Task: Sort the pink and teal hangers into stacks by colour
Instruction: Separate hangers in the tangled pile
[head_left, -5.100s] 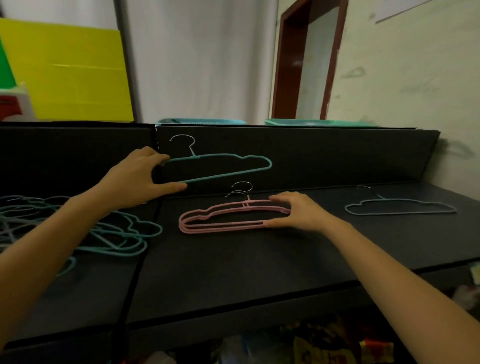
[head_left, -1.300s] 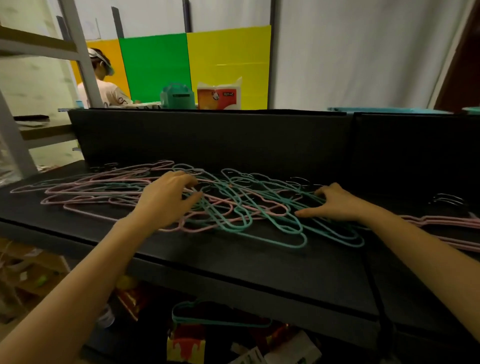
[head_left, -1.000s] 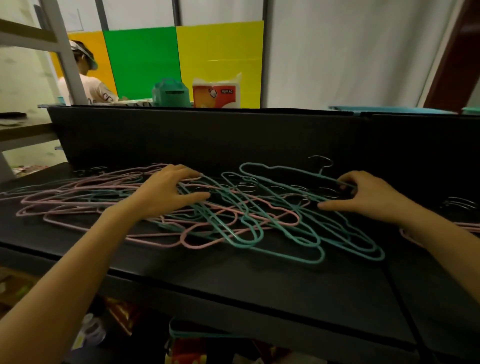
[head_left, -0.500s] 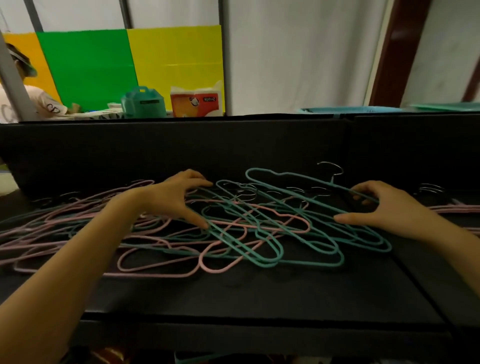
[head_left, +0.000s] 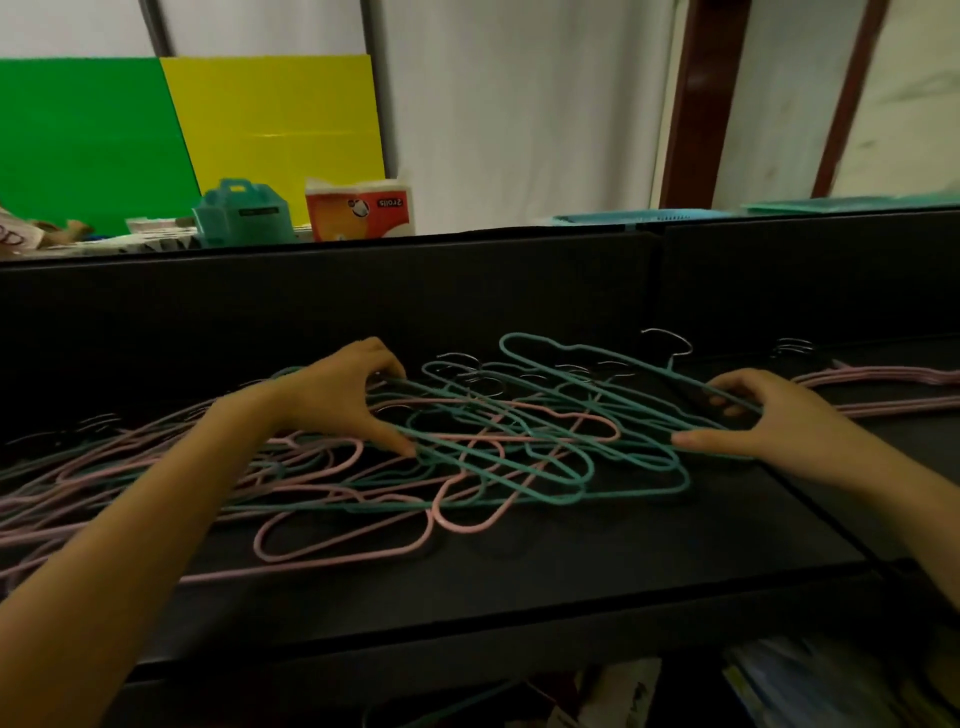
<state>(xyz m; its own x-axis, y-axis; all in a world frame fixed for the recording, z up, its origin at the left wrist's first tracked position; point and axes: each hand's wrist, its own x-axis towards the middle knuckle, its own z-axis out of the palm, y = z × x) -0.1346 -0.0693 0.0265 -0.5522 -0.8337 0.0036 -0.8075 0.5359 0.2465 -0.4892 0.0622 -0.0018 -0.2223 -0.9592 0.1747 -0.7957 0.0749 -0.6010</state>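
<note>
A tangled heap of teal hangers (head_left: 540, 441) and pink hangers (head_left: 332, 525) lies on the black table (head_left: 519, 587). My left hand (head_left: 337, 400) grips the left end of a teal hanger in the heap, fingers on its upper bar and thumb on a lower bar. My right hand (head_left: 753, 421) grips the right end of a teal hanger whose far edge is lifted, its metal hook (head_left: 670, 343) pointing up behind. A stack of pink hangers (head_left: 883, 384) lies at the right.
A black upright panel (head_left: 467, 291) closes the back of the table. Behind it stand a teal box (head_left: 241, 213), a tissue pack (head_left: 361, 208) and flat teal trays (head_left: 644, 215). More mixed hangers spread to the left edge. Clutter lies under the table.
My view has swung slightly right. My left hand has closed on the left end of a teal hanger, and my right hand keeps hold of the raised teal hanger.
</note>
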